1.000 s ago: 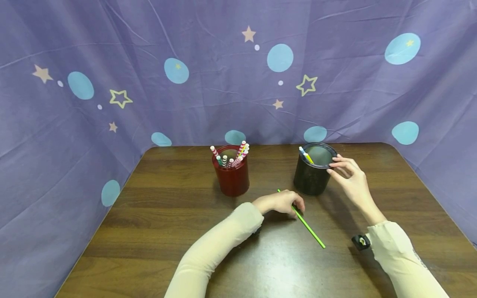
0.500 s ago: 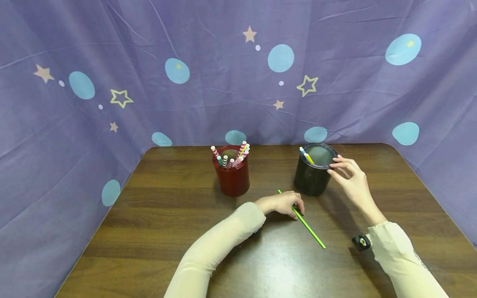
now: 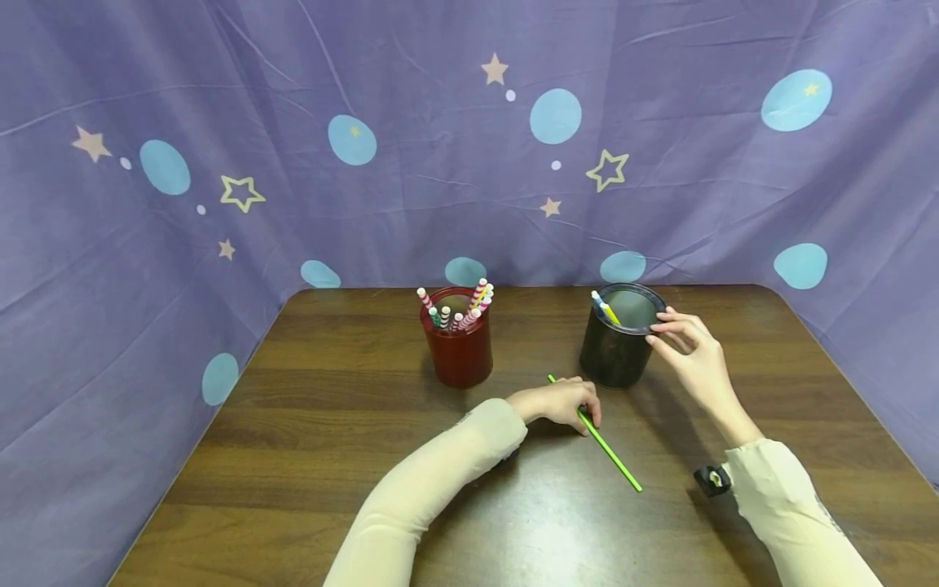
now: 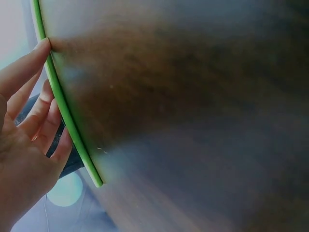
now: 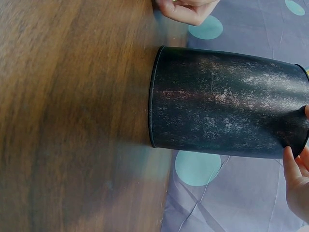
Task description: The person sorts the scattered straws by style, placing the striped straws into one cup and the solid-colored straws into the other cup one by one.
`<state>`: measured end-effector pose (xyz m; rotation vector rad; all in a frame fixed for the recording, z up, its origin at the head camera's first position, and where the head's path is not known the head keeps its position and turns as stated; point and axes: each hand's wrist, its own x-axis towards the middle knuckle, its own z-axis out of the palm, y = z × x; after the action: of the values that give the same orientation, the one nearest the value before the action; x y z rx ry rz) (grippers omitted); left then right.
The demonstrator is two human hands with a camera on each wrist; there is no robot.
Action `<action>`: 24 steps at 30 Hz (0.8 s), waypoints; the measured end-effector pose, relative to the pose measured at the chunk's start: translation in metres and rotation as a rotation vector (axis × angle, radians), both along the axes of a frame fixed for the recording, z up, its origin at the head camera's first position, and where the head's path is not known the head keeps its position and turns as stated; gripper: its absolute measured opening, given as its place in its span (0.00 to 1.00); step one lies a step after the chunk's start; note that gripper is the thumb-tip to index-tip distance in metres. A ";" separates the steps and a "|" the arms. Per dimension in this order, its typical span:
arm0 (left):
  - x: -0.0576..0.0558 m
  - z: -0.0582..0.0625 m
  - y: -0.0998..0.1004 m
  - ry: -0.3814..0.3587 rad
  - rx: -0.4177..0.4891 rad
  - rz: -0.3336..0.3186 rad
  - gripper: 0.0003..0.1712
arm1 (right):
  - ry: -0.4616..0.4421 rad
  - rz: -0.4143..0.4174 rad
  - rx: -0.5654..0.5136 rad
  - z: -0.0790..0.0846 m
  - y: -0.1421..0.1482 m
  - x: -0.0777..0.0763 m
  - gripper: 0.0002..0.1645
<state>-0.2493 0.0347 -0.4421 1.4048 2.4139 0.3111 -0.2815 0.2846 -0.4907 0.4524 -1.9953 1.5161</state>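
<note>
A thin green straw (image 3: 614, 457) slants across the table in front of the black container (image 3: 610, 356). My left hand (image 3: 563, 402) has it between thumb and fingers, as the left wrist view also shows with the straw (image 4: 70, 123) running past the fingertips. At the container's right side, my right hand (image 3: 694, 357) pinches the rim; in the right wrist view a fingertip of that hand (image 5: 298, 186) presses the scuffed dark wall. Blue and yellow straws (image 3: 608, 313) lean inside the black container, against its left rim.
A red container (image 3: 460, 356) holding several striped straws (image 3: 469, 316) stands to the left of the black one. Both are near the back edge of the brown wooden table (image 3: 330, 424). A purple curtain (image 3: 440, 220) hangs behind.
Nearly everything stays in place; the whole scene shifts very slightly in the head view. Both hands keep their places on the straw and the container.
</note>
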 end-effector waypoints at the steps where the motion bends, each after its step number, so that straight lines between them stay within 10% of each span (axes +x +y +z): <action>1: 0.000 0.000 0.000 0.003 -0.003 0.001 0.10 | -0.003 0.000 -0.004 -0.001 0.000 0.000 0.15; 16: 0.003 -0.001 0.003 0.057 -0.053 0.031 0.07 | -0.039 0.110 -0.077 0.028 -0.011 0.020 0.12; 24: 0.003 -0.002 0.002 0.088 -0.046 0.037 0.06 | -0.008 0.020 -0.026 -0.004 0.002 -0.003 0.14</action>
<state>-0.2461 0.0372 -0.4444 1.3823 2.5037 0.2047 -0.2844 0.2869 -0.4946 0.4574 -1.9800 1.5561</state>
